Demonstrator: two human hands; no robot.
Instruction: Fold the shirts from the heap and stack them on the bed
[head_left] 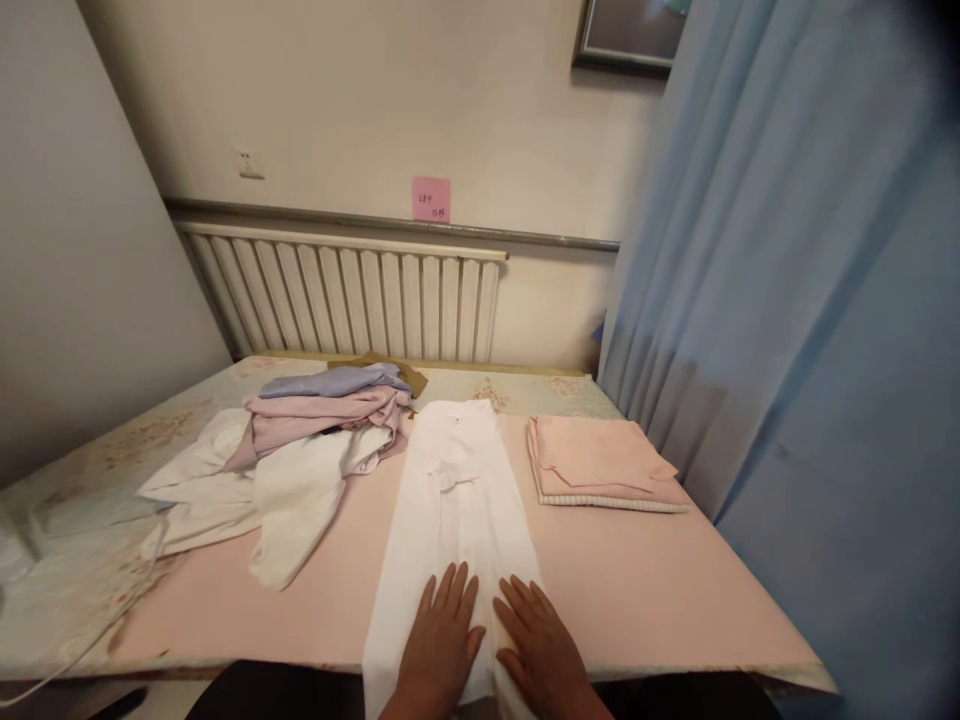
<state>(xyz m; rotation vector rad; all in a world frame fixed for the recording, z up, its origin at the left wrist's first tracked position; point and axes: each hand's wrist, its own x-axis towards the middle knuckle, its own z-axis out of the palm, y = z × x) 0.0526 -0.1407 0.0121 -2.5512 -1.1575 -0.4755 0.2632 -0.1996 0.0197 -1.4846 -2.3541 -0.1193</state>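
I see the white garment (466, 520) stretching lengthwise away from the person over the pink cloth (622, 590); left hand (441, 640) and right hand (544, 640), equally close, rest flat, ungrasping, on its near part.

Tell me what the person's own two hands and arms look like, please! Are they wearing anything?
The left hand and right hand are bare: no gloves, rings, watch or bracelet show. Each has a thumb and four slim fingers. No sleeves show before the picture's bottom edge cuts the arms off.
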